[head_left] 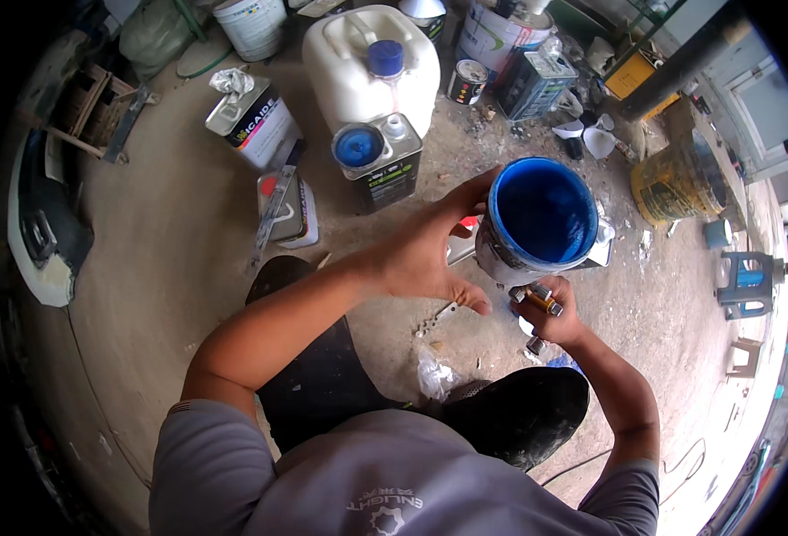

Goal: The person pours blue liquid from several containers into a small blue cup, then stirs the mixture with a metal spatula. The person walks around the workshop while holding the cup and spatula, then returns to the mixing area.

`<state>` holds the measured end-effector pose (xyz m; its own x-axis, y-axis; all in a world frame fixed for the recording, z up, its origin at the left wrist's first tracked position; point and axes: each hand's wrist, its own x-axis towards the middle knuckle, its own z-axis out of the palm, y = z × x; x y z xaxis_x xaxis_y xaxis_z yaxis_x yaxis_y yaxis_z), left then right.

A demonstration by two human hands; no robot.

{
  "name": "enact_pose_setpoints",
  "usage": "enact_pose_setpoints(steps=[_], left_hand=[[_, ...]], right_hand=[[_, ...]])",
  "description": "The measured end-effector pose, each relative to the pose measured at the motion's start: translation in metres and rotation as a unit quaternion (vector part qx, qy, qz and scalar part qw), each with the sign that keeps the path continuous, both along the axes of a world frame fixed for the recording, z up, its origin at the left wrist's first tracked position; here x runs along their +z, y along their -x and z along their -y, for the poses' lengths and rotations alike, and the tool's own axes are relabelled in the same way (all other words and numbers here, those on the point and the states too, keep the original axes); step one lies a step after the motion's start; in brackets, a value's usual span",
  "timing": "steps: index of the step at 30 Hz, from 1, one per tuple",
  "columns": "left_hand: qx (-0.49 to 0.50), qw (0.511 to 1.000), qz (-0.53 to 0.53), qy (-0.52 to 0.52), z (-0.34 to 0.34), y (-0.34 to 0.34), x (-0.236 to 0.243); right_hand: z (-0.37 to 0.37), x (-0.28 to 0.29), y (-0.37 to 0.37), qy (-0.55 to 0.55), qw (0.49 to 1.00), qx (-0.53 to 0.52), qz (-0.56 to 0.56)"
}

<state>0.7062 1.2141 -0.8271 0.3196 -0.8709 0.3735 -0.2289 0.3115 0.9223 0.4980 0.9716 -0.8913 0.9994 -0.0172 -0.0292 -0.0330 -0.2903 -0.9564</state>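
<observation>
My left hand (pixel 439 255) is at the left of a pot of blue paint (pixel 541 214), thumb spread below it and upper fingers at its rim, partly hidden. My right hand (pixel 557 317) grips a brass-and-silver metal tool (pixel 537 297) just under the pot; whether they are joined is unclear. A square metal can (pixel 389 183) with a blue-coated round opening stands behind my left hand, in front of a white jerrycan (pixel 367 76). A red-capped can (pixel 287 214) and a white-labelled can (pixel 260 134) stand further left.
A stained yellow bucket (pixel 680 179) and a grey stool (pixel 742 286) are at right. A car bumper part (pixel 41 223) and wooden frame (pixel 99 107) are at left. Several cans, buckets and scraps lie at the back. Cables (pixel 90 393) run along the floor.
</observation>
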Motion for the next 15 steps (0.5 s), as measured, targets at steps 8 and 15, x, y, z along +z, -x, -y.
enact_pose_setpoints(steps=[8, 15], left_hand=[[0.330, 0.943, -0.043, 0.026, -0.140, -0.013, 0.007], [0.463, 0.884, 0.010, -0.055, -0.283, -0.016, -0.022]], right_hand=[[-0.152, -0.005, -0.129, -0.005, 0.983, 0.176, 0.042], [-0.246, -0.055, -0.240, 0.132, 0.878, 0.459, 0.028]])
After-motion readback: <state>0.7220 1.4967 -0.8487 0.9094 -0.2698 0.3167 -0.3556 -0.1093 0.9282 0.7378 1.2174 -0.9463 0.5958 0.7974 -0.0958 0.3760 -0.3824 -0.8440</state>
